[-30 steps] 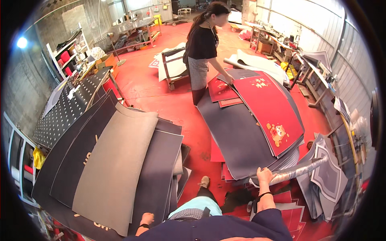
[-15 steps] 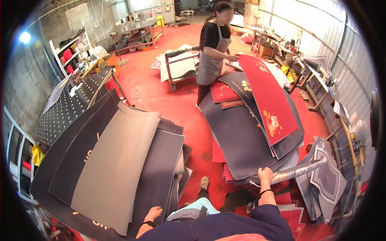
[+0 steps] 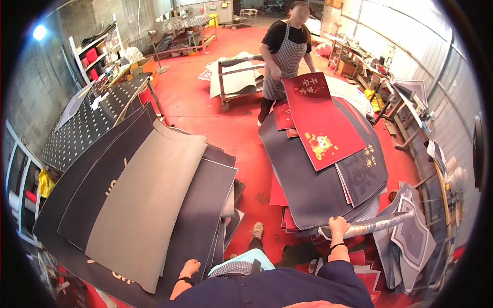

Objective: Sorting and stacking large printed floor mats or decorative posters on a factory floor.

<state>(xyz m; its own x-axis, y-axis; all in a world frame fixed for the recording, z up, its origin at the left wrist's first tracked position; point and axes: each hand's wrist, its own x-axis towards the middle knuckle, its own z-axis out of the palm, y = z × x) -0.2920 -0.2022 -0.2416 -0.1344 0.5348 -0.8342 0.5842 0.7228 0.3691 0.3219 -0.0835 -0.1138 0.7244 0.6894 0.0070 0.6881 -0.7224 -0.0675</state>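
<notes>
My right hand is wrapped round the tape-wrapped handle bar at the near end of the mat pile on the right. Dark grey mats lie on that pile, with a long red mat on top, printed with a gold cartoon figure. A co-worker in a checked apron stands at the far side and holds the red mat's far end. My left hand hangs low with its fingers curled and nothing visible in it. Beside it are large dark mats and a beige mat.
Between the piles runs the red floor. A wheeled cart with pale mats stands farther back. Left is a black table with white dots. Grey bordered mats lean at right, near a long workbench.
The co-worker has turned and shifted the red mat leftward, baring more of the dark lettered mat at right. My right hand stays on the bar; my left has moved slightly left.
</notes>
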